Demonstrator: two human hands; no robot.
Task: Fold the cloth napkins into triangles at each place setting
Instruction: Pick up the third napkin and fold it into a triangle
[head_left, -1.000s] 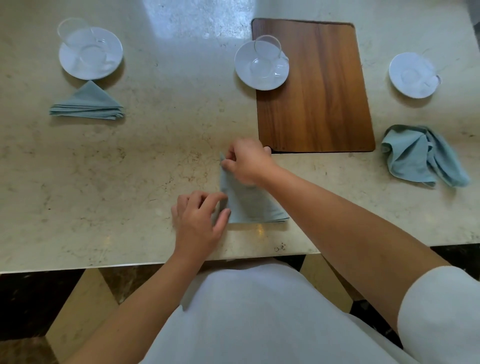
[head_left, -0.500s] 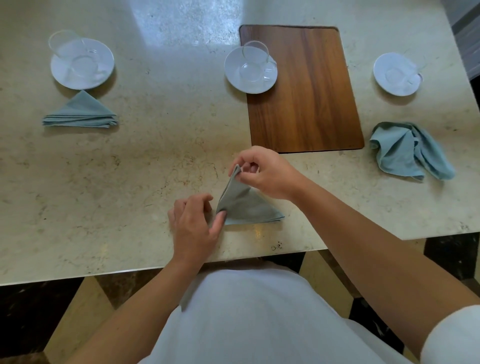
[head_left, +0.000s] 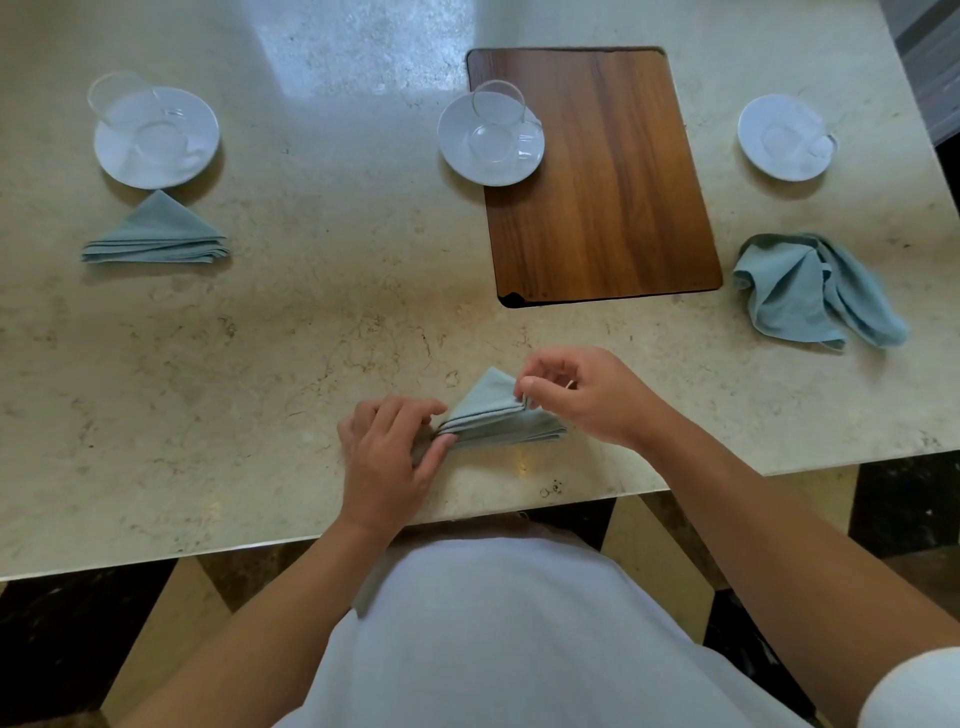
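Near the front edge of the table (head_left: 260, 364), the fingers (head_left: 524, 387) of the right hand (head_left: 587, 397) pinch the upper layers of the middle napkin (head_left: 493, 410) at its right-hand side, thumb against fingertip, lifting those layers a little off the stack. The left hand (head_left: 387, 452) lies palm down at the napkin's left corner; its thumb and fingers press that corner flat against the stone — holding it down, not curled around it. The napkin itself is a pale blue-green cloth already folded into a layered triangle, its long edge toward the person and its point away.

Beyond it, a white saucer (head_left: 470, 161) with a clear glass cup (head_left: 498, 106) on it overlaps the left edge of a dark wooden board (head_left: 613, 208) set into the tabletop.

Far to the left, a folded napkin (head_left: 156, 234) sits as a finished triangle just in front of the left saucer (head_left: 124, 166), which carries the left cup (head_left: 117, 101).

To the right, a third napkin (head_left: 800, 291) lies crumpled and unfolded — well apart from both hands — in front of the right saucer (head_left: 763, 145), which holds a cup of its own.
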